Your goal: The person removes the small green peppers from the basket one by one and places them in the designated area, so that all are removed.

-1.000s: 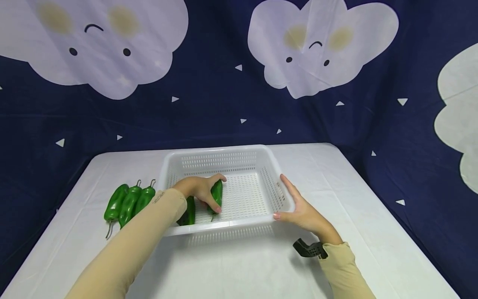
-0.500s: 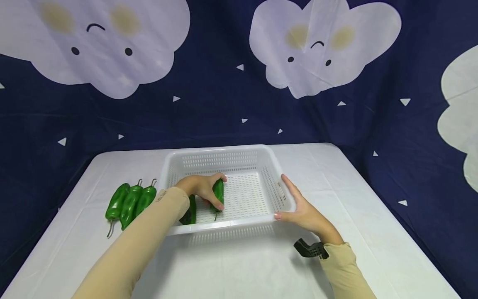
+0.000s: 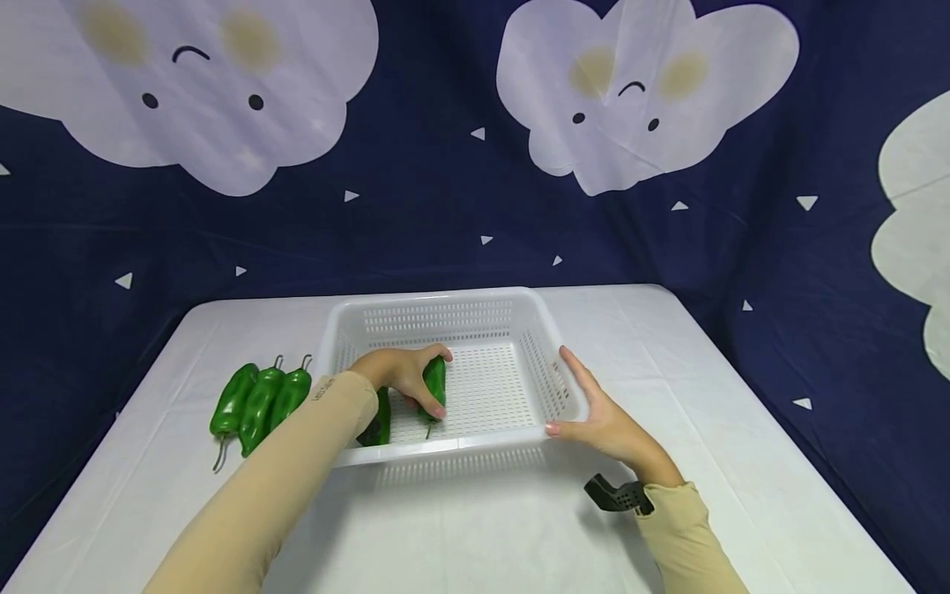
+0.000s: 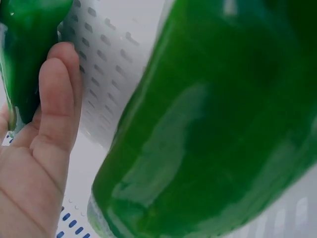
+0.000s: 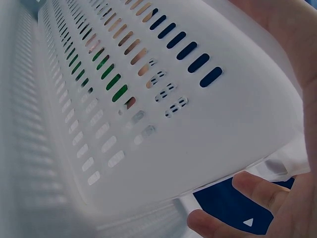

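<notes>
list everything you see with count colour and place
basket: one, white, on table
table: one, white, under basket
peppers on table: three, green, left of basket
peppers in basket: two visible, green, left side
backdrop: one, dark blue, behind table
clouds: three, white, on backdrop
triangles: several, white, on backdrop
wrist device: one clear, black, right wrist
sleeves: two, beige, both arms
left hand: one, bare, fingers around a pepper
right hand: one, bare, holding basket corner
</notes>
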Demonstrator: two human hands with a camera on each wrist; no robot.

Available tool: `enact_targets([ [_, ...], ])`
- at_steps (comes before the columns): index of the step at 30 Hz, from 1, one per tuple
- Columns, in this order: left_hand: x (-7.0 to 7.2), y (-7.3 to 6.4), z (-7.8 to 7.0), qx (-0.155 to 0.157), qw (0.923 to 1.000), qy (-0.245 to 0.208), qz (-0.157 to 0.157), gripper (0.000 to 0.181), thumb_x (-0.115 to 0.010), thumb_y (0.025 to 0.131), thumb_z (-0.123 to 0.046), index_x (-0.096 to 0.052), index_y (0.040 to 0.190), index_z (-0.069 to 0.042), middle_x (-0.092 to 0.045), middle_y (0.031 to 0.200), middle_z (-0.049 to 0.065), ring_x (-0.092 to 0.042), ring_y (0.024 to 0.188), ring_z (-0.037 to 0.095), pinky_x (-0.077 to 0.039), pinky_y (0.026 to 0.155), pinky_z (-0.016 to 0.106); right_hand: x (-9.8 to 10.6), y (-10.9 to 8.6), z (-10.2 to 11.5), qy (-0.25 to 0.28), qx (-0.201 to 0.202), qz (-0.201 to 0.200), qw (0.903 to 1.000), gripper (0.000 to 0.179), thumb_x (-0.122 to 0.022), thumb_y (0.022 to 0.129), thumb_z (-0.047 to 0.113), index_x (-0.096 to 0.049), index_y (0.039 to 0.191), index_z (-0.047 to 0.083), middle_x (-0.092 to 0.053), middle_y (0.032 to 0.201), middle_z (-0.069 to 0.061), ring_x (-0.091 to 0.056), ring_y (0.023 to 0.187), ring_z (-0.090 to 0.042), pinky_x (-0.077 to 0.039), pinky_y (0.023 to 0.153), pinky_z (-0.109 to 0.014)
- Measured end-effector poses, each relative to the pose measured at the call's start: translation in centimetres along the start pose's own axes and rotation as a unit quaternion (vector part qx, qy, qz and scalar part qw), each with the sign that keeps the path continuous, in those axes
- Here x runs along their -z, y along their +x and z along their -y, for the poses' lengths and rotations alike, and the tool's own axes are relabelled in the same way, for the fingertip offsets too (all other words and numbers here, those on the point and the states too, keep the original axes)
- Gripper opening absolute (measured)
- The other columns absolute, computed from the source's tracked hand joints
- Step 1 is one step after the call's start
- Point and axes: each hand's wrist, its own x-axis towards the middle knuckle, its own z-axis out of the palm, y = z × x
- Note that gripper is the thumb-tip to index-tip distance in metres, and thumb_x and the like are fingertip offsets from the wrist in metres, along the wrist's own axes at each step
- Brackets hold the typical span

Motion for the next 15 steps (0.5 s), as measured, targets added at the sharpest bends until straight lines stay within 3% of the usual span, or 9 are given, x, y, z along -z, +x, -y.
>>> enact_targets([
  [15, -0.05, -0.11, 0.00, -0.004, 1.0000, -0.001, 0.000, 0.099, -0.087, 0.070, -0.050, -0.027, 0.148, -0.037, -0.048, 0.134, 0.008, -0.063, 0.092, 0.015, -0.044, 0.099, 0.040, -0.02, -0.02, -0.01, 0.001, -0.005, -0.002, 1.0000, 0.113, -0.082, 0.081, 0.018, -0.002, 0.160, 0.034, -0.009, 0.166, -0.017, -0.030, 0.144, -0.045, -0.029, 0.112, -0.058],
])
